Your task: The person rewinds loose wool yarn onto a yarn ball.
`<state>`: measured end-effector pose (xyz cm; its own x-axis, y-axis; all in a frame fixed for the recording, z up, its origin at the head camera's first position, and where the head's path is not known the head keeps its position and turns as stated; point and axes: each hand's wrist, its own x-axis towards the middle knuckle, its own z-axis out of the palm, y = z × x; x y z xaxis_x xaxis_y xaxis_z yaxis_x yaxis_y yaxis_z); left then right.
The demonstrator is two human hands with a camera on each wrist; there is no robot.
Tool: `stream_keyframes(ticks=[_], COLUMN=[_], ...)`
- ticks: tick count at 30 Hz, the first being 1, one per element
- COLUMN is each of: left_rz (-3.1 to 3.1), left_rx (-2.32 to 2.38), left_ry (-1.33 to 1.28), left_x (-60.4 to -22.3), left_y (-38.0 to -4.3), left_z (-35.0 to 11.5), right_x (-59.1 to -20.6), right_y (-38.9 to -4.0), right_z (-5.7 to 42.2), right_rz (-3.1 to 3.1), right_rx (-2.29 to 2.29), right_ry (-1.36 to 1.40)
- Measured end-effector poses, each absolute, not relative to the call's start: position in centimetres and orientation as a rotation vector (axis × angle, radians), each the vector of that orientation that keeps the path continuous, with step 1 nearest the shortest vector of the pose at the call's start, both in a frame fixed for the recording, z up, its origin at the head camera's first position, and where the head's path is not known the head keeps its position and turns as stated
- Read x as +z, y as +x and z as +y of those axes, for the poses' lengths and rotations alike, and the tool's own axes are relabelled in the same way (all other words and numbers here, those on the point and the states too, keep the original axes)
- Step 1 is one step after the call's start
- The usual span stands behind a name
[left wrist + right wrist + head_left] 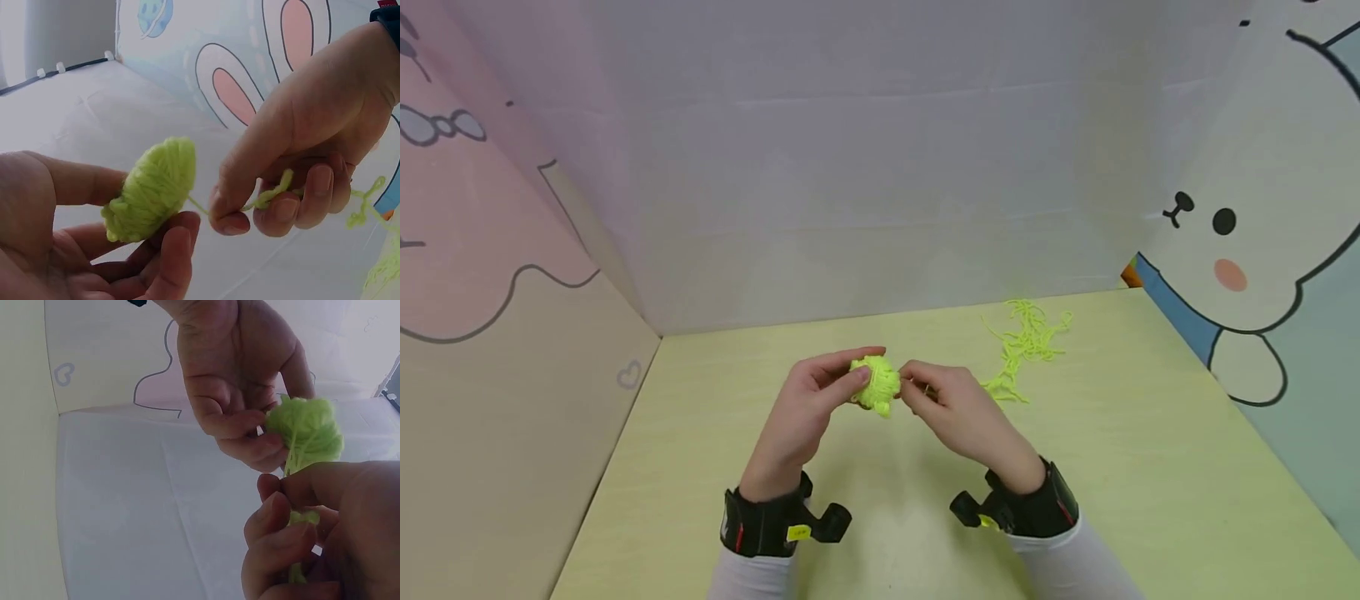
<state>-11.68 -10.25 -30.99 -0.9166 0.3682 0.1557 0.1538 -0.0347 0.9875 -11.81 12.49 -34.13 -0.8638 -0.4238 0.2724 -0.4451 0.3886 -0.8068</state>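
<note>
A small wound ball of neon yellow yarn [880, 385] is held above the table between the thumb and fingers of my left hand [808, 400]. In the left wrist view the ball [156, 190] shows many wrapped strands. A taut strand [199, 205] leads from it to my right hand [951, 408], whose thumb and index finger pinch it close beside the ball. The strand runs on through the curled fingers of the right hand [300, 156], and a kinked bit shows there. The right wrist view shows both hands near each other, with the ball [309, 434] between them.
A loose tangle of the same yellow yarn [1030, 342] lies on the pale yellow table [715, 433], behind and right of the right hand. Light fabric walls [880, 192] with cartoon drawings stand around the table's back and sides. Each wrist wears a black camera strap [763, 525].
</note>
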Motion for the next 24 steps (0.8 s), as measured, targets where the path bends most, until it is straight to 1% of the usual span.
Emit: stream_keyframes(ticks=[5,10,17,21,24], left_rz=[2.044,2.172,2.563,2.657,2.669], left_rx=[1.916,1.726,1.405,1.373,1.377], left_ry=[0.657,0.727,0.690,0.651,0.667], left_x=[-31.0,-31.2,-31.7,-31.8,-31.8], left_y=[-11.7,-11.9,-12.0,-12.0,-12.0], left_z=[-11.0,-11.5,-11.1,-10.7,-10.6], right_x=[-33.7,-33.6,-33.2,-33.0,-33.0], right_y=[-11.9,-11.9,-11.3,-11.0,-11.0], right_z=[13.0,13.2,13.3,13.2,13.0], right_rz=[-2.575,-2.557,-2.536,-2.510,-2.498], right_rx=[1.590,1.553,1.548,1.558,1.559], right_ry=[0.816,0.764,0.706,0.718,0.708])
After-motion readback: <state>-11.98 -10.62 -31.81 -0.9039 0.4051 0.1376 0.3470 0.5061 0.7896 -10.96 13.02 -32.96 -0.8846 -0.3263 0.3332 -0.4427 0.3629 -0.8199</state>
